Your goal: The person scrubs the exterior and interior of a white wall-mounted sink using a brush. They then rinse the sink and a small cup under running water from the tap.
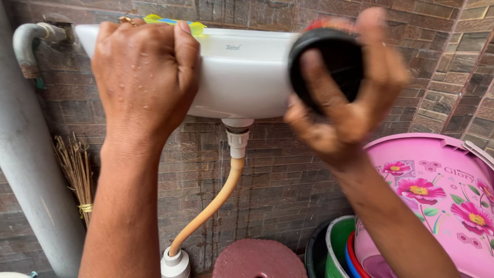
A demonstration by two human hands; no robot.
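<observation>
My left hand [144, 77], wet with droplets and wearing a ring, grips the front rim of a white wall-mounted washbasin [242, 72] seen from below. My right hand [350, 98], blurred by motion, holds a round black object [329, 59] with a bit of red at its top against the basin's right side. A yellow and blue item [170, 21] lies on the basin's rim behind my left hand.
A white drain fitting [237, 138] and an orange hose [211, 206] run down to a white floor pipe [175, 263]. A grey pipe [28, 164] and a straw broom [77, 175] stand at left. A pink flowered bucket [437, 201], stacked tubs [337, 247] and a pink round lid [260, 259] sit below the brick wall.
</observation>
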